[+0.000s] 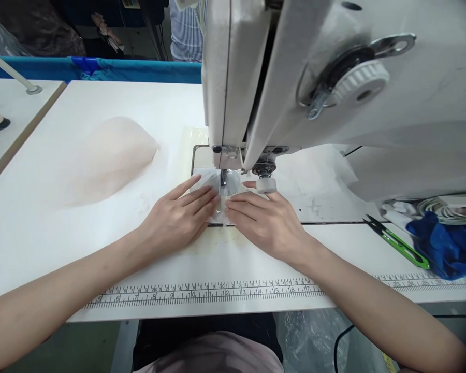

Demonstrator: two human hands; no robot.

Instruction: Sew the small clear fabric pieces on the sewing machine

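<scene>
My left hand (pixel 184 215) lies flat with fingers stretched out, its fingertips pressing a thin see-through piece of material (pixel 219 207) beside the presser foot (pixel 223 178) of a sewing machine (pixel 233 77). From the other side, my right hand (pixel 266 220) rests on the machine bed with fingers extended, tips touching or very near the same clear material. Its thumb is partly hidden behind a white round knob (pixel 266 185). The outline of the clear piece is hard to make out. Farther left, a sheer pale beige piece of fabric (pixel 116 155) lies on the white table.
A ruler strip (pixel 217 294) runs along the table's front edge. At right lie green thread snips (pixel 402 246) and a crumpled blue cloth (pixel 446 246). Teal fabric (pixel 147 71) borders the table's back. A person in a striped garment (pixel 186 33) is behind it.
</scene>
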